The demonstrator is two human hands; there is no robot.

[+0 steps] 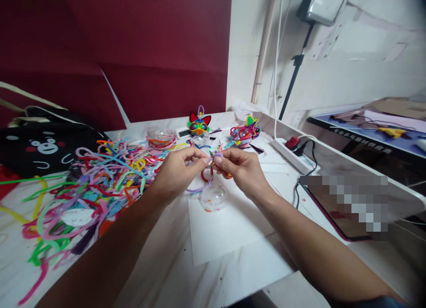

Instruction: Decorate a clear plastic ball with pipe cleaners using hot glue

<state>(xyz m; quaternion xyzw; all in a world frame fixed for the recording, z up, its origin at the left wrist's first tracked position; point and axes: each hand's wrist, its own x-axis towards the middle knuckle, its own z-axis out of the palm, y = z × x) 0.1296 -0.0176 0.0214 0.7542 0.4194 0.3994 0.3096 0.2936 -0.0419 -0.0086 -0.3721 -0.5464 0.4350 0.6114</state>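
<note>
My left hand [181, 168] is closed, thumb and forefinger pinching a thin purple pipe cleaner [210, 182]. The pipe cleaner curls down below the fingers. Right beside it, my right hand [244, 170] is closed too, its fingertips almost touching the left ones. It grips what look like small scissors [207, 174] with red-orange handles; dark pointed tips show between the two hands, and the rest is mostly covered by fingers. Just beneath the hands, a clear plastic ball [214, 197] with colored bits rests on a white paper sheet [229, 237].
A tangled heap of colored pipe cleaners [109, 175] covers the left side. Behind stand two finished-looking pipe-cleaner figures, a lion-like head [199, 127] and a pink one [245, 132], and a small digital timer [183, 133]. A power strip [293, 155] and a tablet [333, 210] lie right.
</note>
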